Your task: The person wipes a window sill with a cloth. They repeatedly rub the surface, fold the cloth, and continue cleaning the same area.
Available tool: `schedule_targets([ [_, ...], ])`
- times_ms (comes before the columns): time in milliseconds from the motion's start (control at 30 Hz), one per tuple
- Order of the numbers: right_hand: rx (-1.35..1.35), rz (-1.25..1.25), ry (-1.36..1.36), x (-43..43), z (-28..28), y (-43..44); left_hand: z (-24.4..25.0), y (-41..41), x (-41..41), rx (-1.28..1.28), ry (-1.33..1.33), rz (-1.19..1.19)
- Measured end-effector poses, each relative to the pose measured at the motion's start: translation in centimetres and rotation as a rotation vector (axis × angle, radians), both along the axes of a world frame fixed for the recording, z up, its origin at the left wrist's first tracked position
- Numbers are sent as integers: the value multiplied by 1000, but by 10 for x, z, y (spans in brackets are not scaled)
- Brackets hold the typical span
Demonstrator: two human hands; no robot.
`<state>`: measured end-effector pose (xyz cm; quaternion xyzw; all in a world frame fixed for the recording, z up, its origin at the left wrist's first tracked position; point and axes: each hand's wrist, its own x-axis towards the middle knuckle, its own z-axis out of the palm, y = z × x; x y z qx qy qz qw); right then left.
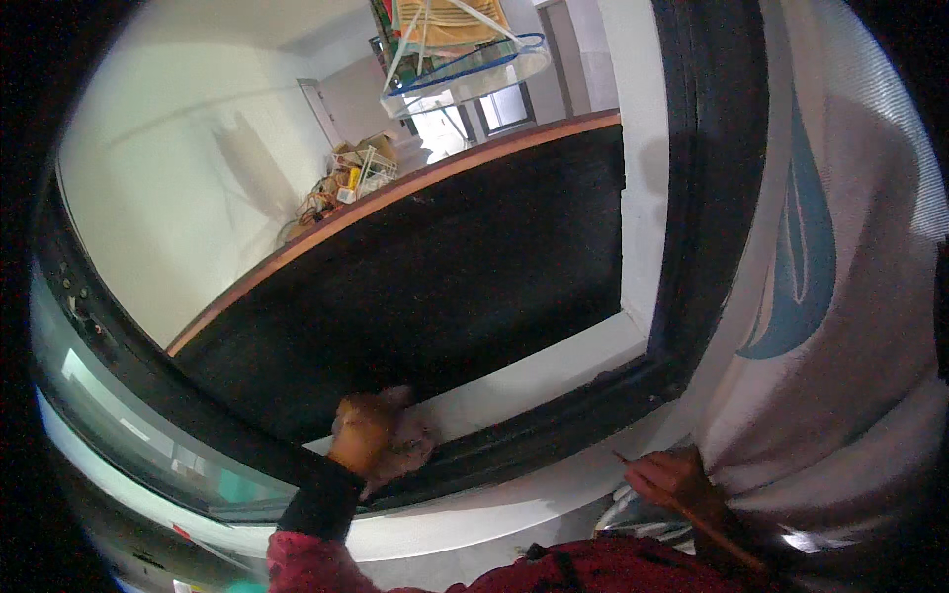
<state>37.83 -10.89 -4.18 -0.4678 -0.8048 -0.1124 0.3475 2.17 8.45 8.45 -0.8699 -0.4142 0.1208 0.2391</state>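
Note:
My left hand [365,434] holds a crumpled greyish cloth [406,448] against the lower part of a black window frame [534,437], beside the white inner sill [519,370]. The hand is blurred. My right hand [667,478], at the lower right, is closed around a thin wooden stick [715,530], whose tip points up and left towards the frame. That hand is close to the curtain [830,415] and does not touch the frame.
A sliding glass pane [178,452] stands at the left. Through the opening are a dark panel with a wooden top edge [445,174], a white wire basket [378,169] among clutter, and a hanging rack with towels [452,30]. The curtain with a blue leaf shape hangs at the right.

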Motion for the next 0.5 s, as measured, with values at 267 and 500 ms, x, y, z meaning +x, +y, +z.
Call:
schedule_targets([
  [267, -29, -9, 150, -12, 11, 0, -84, 71, -1, -437, -284, 36],
  [500, -241, -35, 45, 1, 23, -5, -60, 48, 219, -605, -462, -287],
])
